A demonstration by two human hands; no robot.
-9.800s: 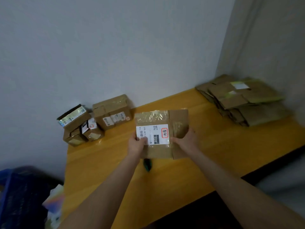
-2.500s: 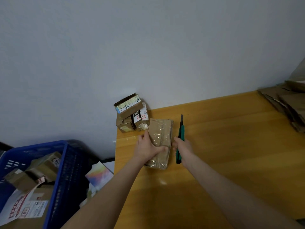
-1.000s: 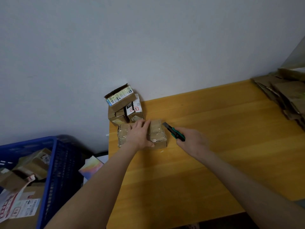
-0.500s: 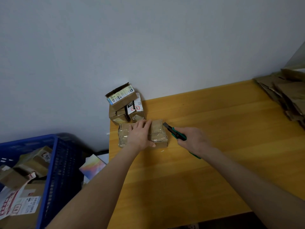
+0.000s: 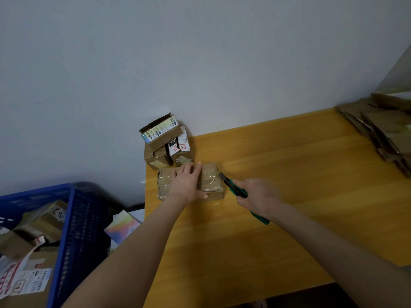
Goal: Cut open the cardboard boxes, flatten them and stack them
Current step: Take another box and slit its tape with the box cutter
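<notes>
Grey wall [image 5: 200, 52] closes off the far side. Desk [image 5: 289, 170] runs along it: left and near edges both in view, right end cut off by the frame. Most open surface is the middle and right of the desk, between the hands and the stack.

Blue crate [image 5: 73, 218] sits off the left edge, lower down, holding more cardboard parcels; its left part is cropped. Flattened cardboard stack [image 5: 387, 130] is at far right, partly out of frame, layer count unreadable. Printed sheet [image 5: 122, 225] lies between crate and desk, content unclear.

Small boxes [image 5: 166, 143] are piled at the back-left desk corner against the wall; top one tilted, labels too small to read. Taped box [image 5: 211, 181] lies flat just in front of that pile, close to the desk's left edge.

Left hand [image 5: 186, 185] lies on its top, fingers straight and pressing down, thumb along the near face; it hides the box's middle. Right hand [image 5: 258, 196] is just right of the box, slightly blurred, fingers curled round a green utility knife [image 5: 235, 188]. The dark tip points at the box's right end, close to it; can't tell if it touches. The knife's tail pokes out below the wrist.
</notes>
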